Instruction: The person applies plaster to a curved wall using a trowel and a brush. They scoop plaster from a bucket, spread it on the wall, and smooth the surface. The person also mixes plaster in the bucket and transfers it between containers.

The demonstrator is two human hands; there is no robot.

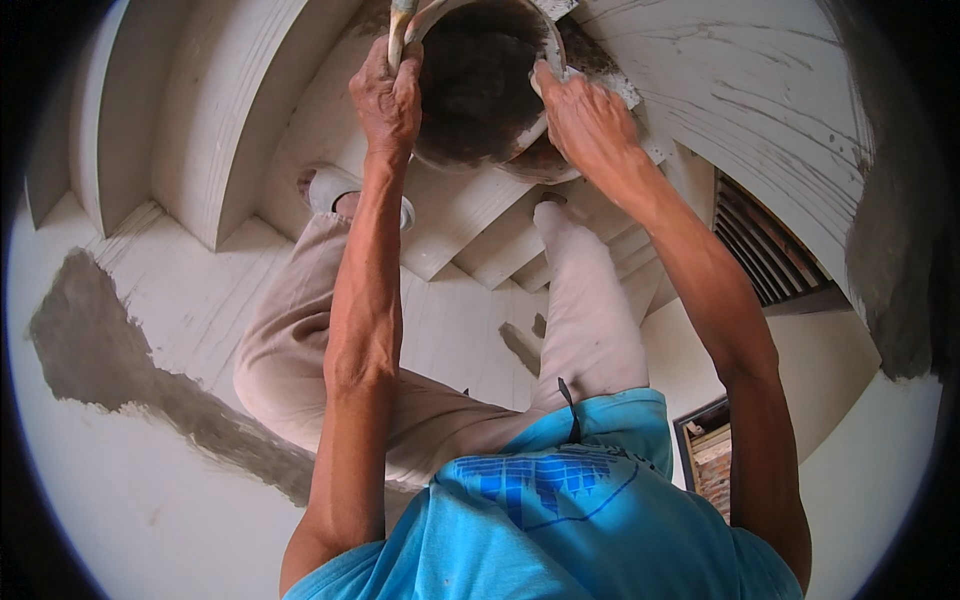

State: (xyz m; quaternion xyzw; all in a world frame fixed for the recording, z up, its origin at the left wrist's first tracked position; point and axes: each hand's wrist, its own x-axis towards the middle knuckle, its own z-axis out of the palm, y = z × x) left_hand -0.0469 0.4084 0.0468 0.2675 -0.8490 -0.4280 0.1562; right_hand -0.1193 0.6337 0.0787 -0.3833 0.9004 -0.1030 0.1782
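My left hand (388,102) is closed around a pale, worn handle (399,32) that runs up past the top edge. The tool's working end is out of view. Beside it, my right hand (588,118) grips the right rim of a round bucket (553,42), thumb at the edge. The bucket's inside is dark and smeared with wet-looking grey material. How full it is, I cannot tell. Partly hidden under the bucket sits a second round container (545,162) with a brownish inside.
Bare grey stair steps (270,90) rise at the left, and more steps (490,235) descend below the bucket. My feet stand on different steps. Dark grey patches (90,330) mark the left wall. A dark slatted opening (765,245) lies at the right, beside a curved pale wall (740,80).
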